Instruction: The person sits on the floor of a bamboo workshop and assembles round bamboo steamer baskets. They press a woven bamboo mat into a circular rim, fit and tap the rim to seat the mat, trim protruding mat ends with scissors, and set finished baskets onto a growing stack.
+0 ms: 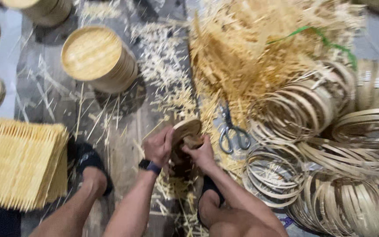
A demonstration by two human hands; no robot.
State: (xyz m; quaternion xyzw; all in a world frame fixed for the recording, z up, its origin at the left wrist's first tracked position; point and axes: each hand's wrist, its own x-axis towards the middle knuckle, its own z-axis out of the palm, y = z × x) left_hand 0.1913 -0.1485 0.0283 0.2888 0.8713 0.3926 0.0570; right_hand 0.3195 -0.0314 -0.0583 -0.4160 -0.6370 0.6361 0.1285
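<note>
Although motion blur softens the whole view, both hands can be made out low in the middle, closed together on a round bamboo piece (pixel 187 131) that stands tilted on edge between them. The left hand (pixel 158 147) grips its near left rim, a dark wristband (pixel 150 166) below it; the right hand (pixel 202 153) clamps the lower right side. The fingers and a dark mass beneath the piece hide its lower half, so what it rests on cannot be told.

Scissors (pixel 232 131) lie just right of the hands, partly sunk in a heap of bamboo shavings (pixel 251 57). Coiled bamboo hoops (pixel 330 175) crowd the right side and run off the frame edge. A stack of bamboo slat mats (pixel 20 162) fills the lower left, cut off at the border. A stack of round bamboo lids (pixel 97 57) sits upper left, well apart. The dark floor (pixel 44 92) between lids and hands is open, littered with splinters.
</note>
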